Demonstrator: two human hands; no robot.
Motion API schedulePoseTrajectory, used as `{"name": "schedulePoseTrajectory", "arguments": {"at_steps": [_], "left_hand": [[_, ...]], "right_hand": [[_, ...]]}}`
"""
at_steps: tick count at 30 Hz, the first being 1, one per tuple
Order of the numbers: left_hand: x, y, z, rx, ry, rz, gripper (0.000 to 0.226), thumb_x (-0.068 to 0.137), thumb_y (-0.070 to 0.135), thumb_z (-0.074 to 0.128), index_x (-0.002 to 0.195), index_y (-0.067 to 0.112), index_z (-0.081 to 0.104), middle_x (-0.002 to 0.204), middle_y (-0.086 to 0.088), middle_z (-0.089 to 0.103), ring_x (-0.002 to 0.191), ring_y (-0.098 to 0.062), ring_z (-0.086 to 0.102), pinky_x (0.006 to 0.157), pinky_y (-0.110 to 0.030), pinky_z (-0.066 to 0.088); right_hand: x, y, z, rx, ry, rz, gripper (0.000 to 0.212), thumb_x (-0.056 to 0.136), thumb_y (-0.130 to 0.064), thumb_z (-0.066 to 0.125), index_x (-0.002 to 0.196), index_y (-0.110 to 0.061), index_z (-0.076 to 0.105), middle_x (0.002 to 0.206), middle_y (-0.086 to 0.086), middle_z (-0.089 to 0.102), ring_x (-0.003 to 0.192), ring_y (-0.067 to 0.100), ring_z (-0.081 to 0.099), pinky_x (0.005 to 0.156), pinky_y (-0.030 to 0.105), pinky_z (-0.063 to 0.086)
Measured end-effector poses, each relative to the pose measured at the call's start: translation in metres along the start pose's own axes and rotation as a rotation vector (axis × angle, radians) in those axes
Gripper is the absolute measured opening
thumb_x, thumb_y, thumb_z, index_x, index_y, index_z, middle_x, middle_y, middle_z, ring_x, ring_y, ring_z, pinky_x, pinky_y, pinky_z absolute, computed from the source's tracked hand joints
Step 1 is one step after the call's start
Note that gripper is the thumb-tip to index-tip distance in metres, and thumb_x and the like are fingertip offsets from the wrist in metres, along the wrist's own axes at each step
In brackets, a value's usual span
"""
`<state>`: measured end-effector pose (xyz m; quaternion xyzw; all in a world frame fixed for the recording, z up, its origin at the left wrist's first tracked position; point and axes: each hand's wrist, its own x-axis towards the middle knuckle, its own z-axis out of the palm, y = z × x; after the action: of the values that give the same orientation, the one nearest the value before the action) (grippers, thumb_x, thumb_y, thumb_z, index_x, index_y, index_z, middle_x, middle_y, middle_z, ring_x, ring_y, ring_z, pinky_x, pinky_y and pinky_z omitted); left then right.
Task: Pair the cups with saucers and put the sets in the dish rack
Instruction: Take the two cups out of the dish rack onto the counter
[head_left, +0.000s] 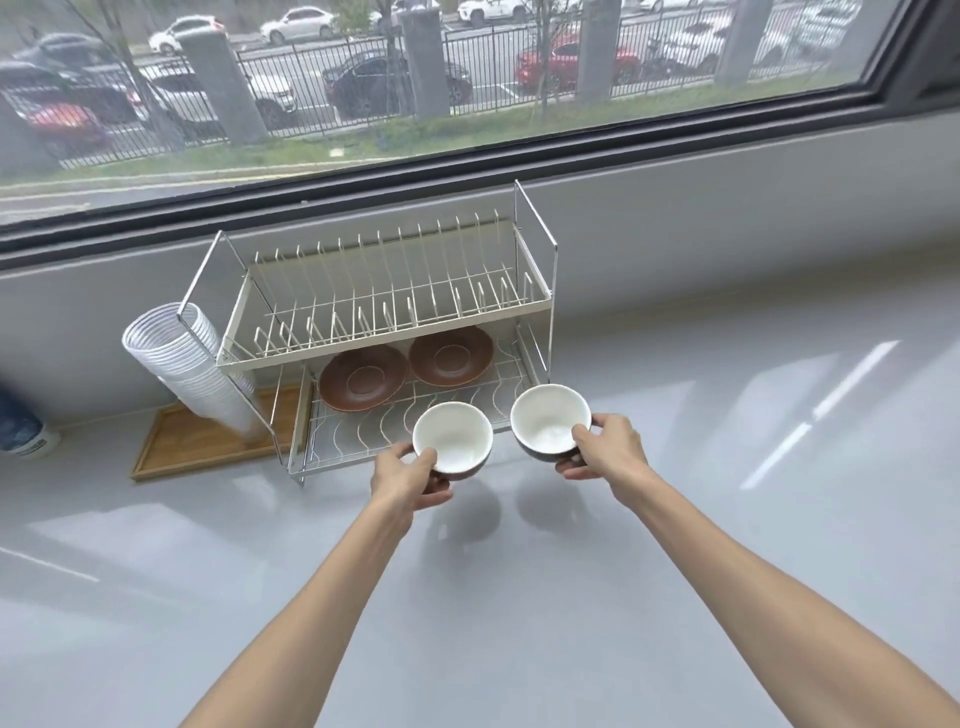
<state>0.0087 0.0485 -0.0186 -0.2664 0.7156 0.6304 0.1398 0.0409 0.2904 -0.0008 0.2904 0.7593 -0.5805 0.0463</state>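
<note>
At the rack's lower tier: your two hands bring a cup each toward the dish rack, which stands on the pale surface under a window.
Saucers: two brown ones lie flat, side by side, on the lower wire shelf, the left saucer nearer you, the right saucer further back. That half of the job looks done.
Left hand: your left hand has its grip closed around the left cup, white inside and dark outside, held upright just over the shelf's front edge.
Right hand: your right hand grips the right cup the same way, at the shelf's front right corner.
Cups and saucers: neither cup rests on a saucer yet; both hang short of them.
Left to do: by the look of it, set each cup down on its saucer and let go.
Upper tier: bare plate slots, nothing in them.
Beside the rack: stacked white cups above a wooden tray, not part of the pairing.
</note>
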Motion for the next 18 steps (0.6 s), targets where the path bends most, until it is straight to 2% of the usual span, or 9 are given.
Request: {"name": "schedulePoseTrajectory", "arguments": {"at_steps": [5,8,11,14,18], "left_hand": [[-0.019,-0.011,0.041,0.045,-0.1,0.002,0.051,0.091,0.004,0.054,0.142,0.009,0.049,0.08,-0.016,0.065,0.062,-0.028,0.068,0.044,-0.03,0.059],[-0.026,-0.014,0.074,0.068,-0.156,0.0,0.05,0.092,0.004,0.054,0.141,0.007,0.048,0.079,-0.017,0.064,0.065,-0.03,0.067,0.043,-0.029,0.058],[-0.034,-0.017,0.11,0.088,-0.204,-0.014,0.05,0.092,0.004,0.054,0.141,0.008,0.048,0.079,-0.015,0.063,0.064,-0.028,0.067,0.044,-0.029,0.059],[-0.04,-0.019,0.145,0.104,-0.248,-0.029,0.05,0.091,0.005,0.054,0.141,0.009,0.048,0.077,-0.013,0.063,0.061,-0.026,0.066,0.048,-0.03,0.06],[-0.041,-0.023,0.188,0.099,-0.264,-0.052,0.052,0.09,0.006,0.055,0.141,0.01,0.049,0.075,-0.012,0.064,0.06,-0.026,0.067,0.05,-0.03,0.061]], "right_hand": [[-0.007,0.028,-0.043,0.046,0.09,0.043,0.025,0.086,-0.005,0.044,0.105,-0.009,0.06,0.072,0.024,0.073,0.061,0.034,0.075,0.072,0.047,0.063],[-0.009,0.042,-0.074,0.081,0.156,0.069,0.022,0.087,-0.005,0.044,0.102,-0.011,0.059,0.081,0.027,0.073,0.06,0.034,0.075,0.074,0.049,0.063],[-0.008,0.056,-0.104,0.116,0.219,0.106,0.024,0.089,-0.006,0.043,0.108,-0.011,0.058,0.075,0.022,0.073,0.061,0.033,0.075,0.074,0.044,0.063],[-0.004,0.07,-0.132,0.151,0.269,0.149,0.028,0.092,-0.006,0.044,0.117,-0.009,0.057,0.07,0.018,0.07,0.062,0.031,0.076,0.068,0.036,0.063],[0.006,0.085,-0.162,0.182,0.322,0.19,0.032,0.092,-0.007,0.044,0.12,-0.007,0.059,0.076,0.02,0.073,0.06,0.03,0.075,0.068,0.038,0.064]]}}
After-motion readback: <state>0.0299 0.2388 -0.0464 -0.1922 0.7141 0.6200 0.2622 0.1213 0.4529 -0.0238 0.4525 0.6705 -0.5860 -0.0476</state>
